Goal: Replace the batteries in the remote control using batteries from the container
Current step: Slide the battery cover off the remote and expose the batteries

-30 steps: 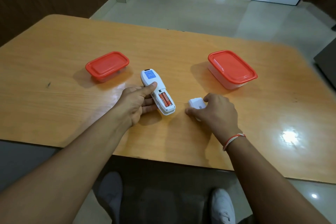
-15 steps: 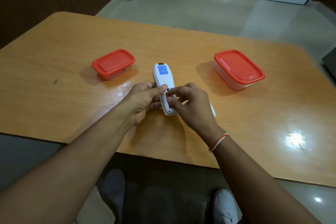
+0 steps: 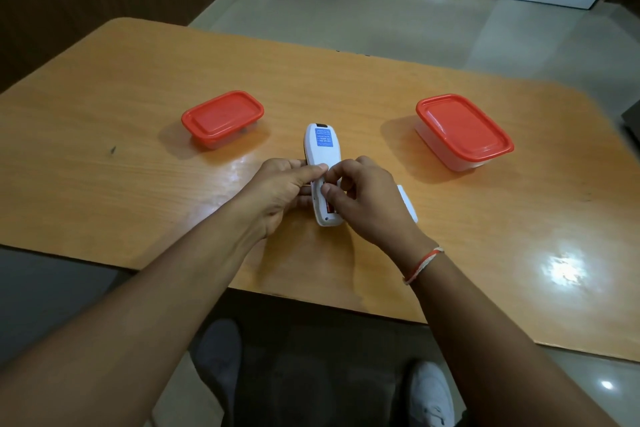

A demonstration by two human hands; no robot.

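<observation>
The table (image 3: 138, 184) carries two red-lidded boxes, both shut: the right box (image 3: 464, 132) and the smaller left box (image 3: 223, 118), well apart, with the remote (image 3: 322, 156) lying face down between them. Just right of the hands, a white cover (image 3: 408, 205) lies flat on the table, partly hidden by the right wrist.

The left hand (image 3: 277, 191) clamps the remote's side, thumb across its back, steadying it. The right hand (image 3: 363, 201) has its fingers pinched together at the open bay, where a sliver of red battery (image 3: 329, 209) shows; whether they grip it I cannot tell.

The step in hand looks like pulling the old cells. Next calls for prying one end up and lifting it clear, then opening a box.

A second ago the right hand rested on the cover and both cells lay exposed; half a second ago it had reached the bay, and now it digs deeper.
</observation>
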